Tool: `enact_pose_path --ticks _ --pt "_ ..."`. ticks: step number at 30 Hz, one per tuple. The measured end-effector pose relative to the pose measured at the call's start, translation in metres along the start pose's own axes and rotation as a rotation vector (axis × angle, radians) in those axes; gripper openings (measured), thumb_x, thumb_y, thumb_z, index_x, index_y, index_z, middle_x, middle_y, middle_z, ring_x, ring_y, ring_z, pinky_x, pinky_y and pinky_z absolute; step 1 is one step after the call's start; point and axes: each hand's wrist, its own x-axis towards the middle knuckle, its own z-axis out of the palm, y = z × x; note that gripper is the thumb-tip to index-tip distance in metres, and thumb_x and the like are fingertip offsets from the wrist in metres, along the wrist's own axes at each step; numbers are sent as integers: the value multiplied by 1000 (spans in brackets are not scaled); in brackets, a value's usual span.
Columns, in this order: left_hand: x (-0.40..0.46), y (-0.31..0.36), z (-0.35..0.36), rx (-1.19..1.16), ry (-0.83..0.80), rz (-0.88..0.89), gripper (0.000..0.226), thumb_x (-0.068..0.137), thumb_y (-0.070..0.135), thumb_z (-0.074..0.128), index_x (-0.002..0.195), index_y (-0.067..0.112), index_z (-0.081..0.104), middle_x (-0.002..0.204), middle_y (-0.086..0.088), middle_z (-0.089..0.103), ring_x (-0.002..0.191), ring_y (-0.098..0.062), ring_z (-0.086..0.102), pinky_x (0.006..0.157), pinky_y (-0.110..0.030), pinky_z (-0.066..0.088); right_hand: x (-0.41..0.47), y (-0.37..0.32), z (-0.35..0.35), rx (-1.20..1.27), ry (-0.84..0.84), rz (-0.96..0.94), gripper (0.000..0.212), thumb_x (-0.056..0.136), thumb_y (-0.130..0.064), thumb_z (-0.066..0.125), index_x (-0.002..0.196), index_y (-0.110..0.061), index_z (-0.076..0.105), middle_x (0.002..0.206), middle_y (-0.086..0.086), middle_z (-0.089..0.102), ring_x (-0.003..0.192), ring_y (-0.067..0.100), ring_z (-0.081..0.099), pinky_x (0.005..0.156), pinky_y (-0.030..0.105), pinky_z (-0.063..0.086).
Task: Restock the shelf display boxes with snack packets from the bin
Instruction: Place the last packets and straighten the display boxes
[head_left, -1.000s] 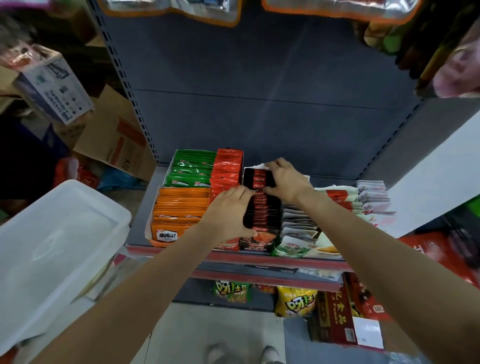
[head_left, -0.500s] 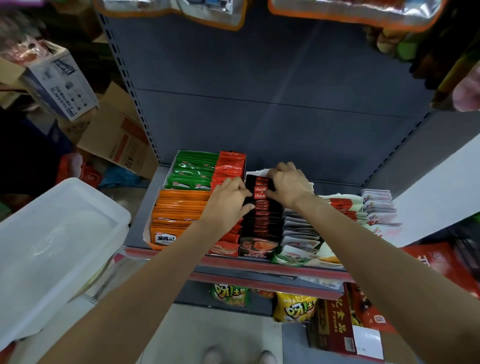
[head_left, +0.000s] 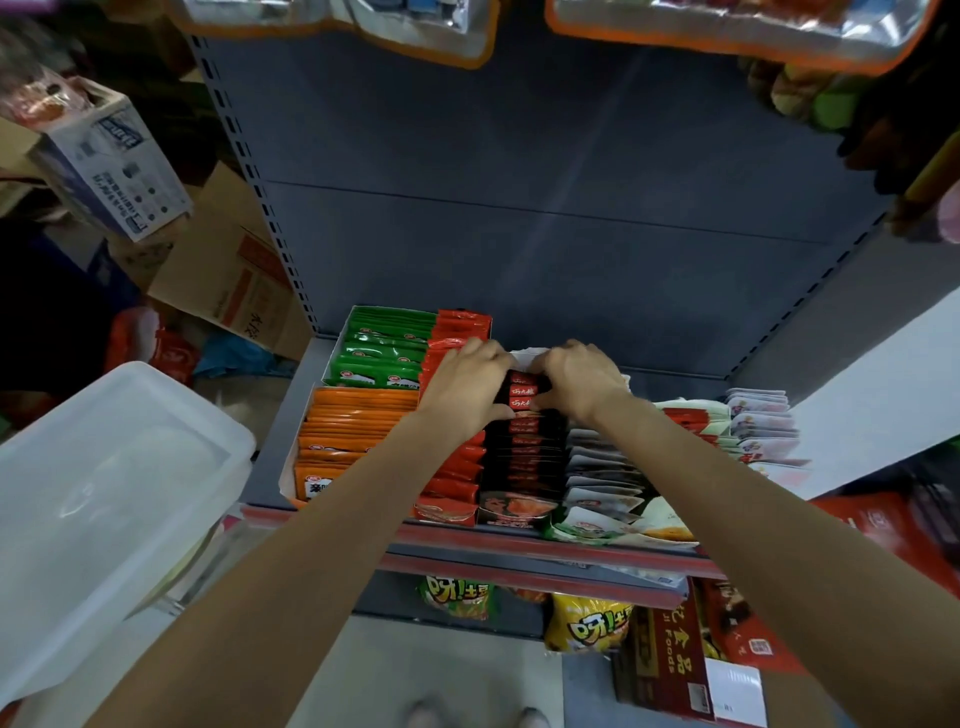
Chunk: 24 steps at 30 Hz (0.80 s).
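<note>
Display boxes stand side by side on the shelf (head_left: 519, 535): orange packets (head_left: 353, 431), green packets (head_left: 387, 351), red packets (head_left: 454, 478), black packets (head_left: 522, 457) and white packets (head_left: 602, 483). My left hand (head_left: 467, 392) and my right hand (head_left: 579, 379) meet at the back of the black row. Both pinch the rearmost black packets from either side, fingers curled over their top edges. The clear plastic bin (head_left: 104, 499) sits at the lower left; its contents cannot be made out.
Cardboard boxes (head_left: 234, 280) pile up left of the shelf upright. Bags hang from the shelf above (head_left: 727, 26). More white packets (head_left: 761, 421) lie at the right. Yellow snack bags (head_left: 589, 623) and a red carton (head_left: 665, 670) fill the lower shelf.
Both hands have slid toward the back of the black row and closed in on each other. My left hand moved from the front-middle of the row up to its rear.
</note>
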Motion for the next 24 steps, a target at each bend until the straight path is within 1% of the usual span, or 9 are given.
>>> enact_pose_path --ticks 2,4,6,8,11,13,16,21,24 --pt "9 3 -2 55 -42 39 61 82 32 69 135 19 42 130 0 47 122 -19 37 99 -31 30 -2 8 -4 188 7 19 39 78 -28 73 113 -17 61 113 7 59 112 25 49 92 36 43" --pt "12 2 1 36 -13 44 60 81 27 71 132 18 42 127 -1 46 119 -20 40 98 -31 31 -7 16 -5 362 95 59 44 75 -22 77 113 -14 57 119 7 49 116 22 43 92 32 42" --pt "9 2 5 4 18 69 51 81 23 71 125 16 46 123 -2 44 115 -19 42 95 -30 33 -11 21 -4 426 141 69 46 76 -17 76 114 -11 51 122 7 44 117 20 40 89 28 40" --pt "7 -1 8 -9 1 98 42 83 24 69 120 16 51 120 -1 45 113 -18 42 96 -29 34 -10 24 -1 471 103 48 43 82 -14 70 119 -9 48 122 9 49 115 22 47 89 27 40" --pt "9 -2 6 -76 -43 95 32 84 23 68 113 15 56 113 -1 52 108 -17 47 92 -30 37 -8 24 1 516 64 32 34 90 -8 56 123 -7 48 116 15 60 109 28 56 94 39 44" --pt "8 -3 4 -126 -87 94 27 84 21 69 108 13 61 108 -1 55 103 -18 52 87 -28 41 -7 23 2 506 109 24 30 88 -4 57 116 -10 45 107 15 62 99 30 59 88 43 48" --pt "3 -6 7 -110 -134 122 28 87 20 65 114 13 65 110 -2 59 104 -19 56 86 -28 43 -6 21 3 418 117 -9 30 85 -11 64 104 -17 42 96 7 55 88 27 56 76 37 48" --pt "-6 -8 8 -72 -129 153 29 92 29 57 118 20 65 116 2 59 112 -16 50 97 -29 33 -1 14 3 187 83 14 35 90 -19 60 123 -10 54 118 10 54 108 27 54 85 37 48" --pt "-8 -7 4 -202 -137 82 34 97 38 47 96 13 70 92 -3 66 87 -19 60 84 -33 45 2 10 3 102 76 28 29 92 -16 55 120 -6 57 118 11 54 113 28 51 87 37 46"
